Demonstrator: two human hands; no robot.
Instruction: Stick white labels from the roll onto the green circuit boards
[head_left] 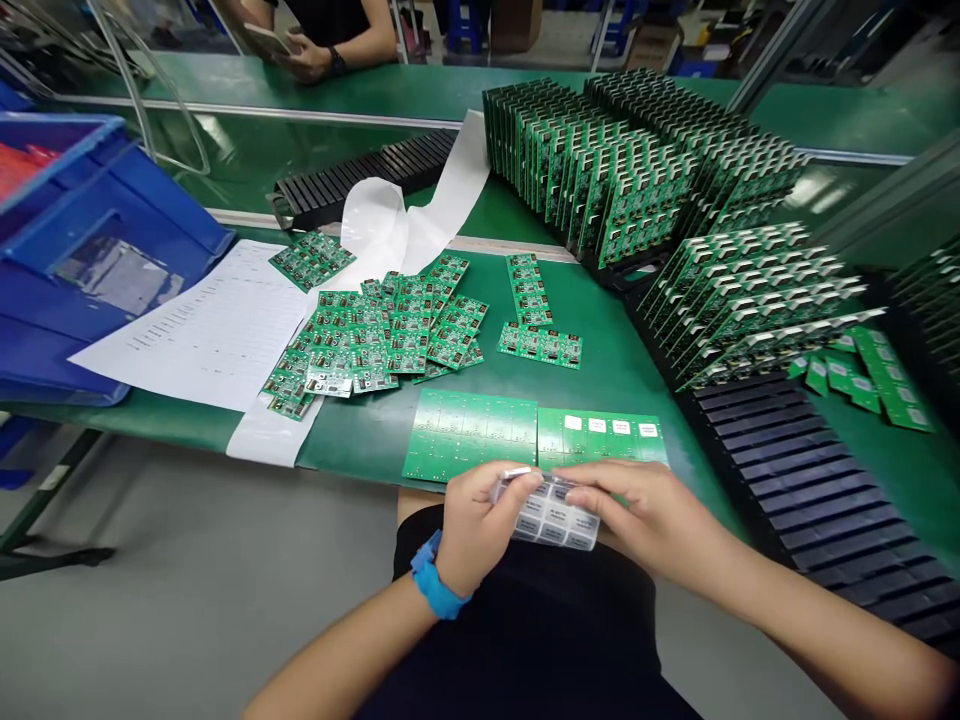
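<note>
Both hands hold a sheet of printed white labels (553, 519) at the table's front edge, over my lap. My left hand (484, 515), with a blue band on its wrist, pinches the sheet's left side; a white label shows at its fingertips. The fingers of my right hand (630, 505) are closed on the sheet's upper right corner. Just beyond lie two green circuit board panels side by side. The left panel (472, 432) shows no white labels. On the right panel (600, 437) several white labels sit in a row along the top.
A pile of circuit boards (375, 335) lies mid-table, beside printed paper (214, 325) and a blue bin (97, 255). Black slotted racks (810, 480) with upright boards (585, 170) fill the right. Across the table, a person's hands (304, 55) hold a flat object.
</note>
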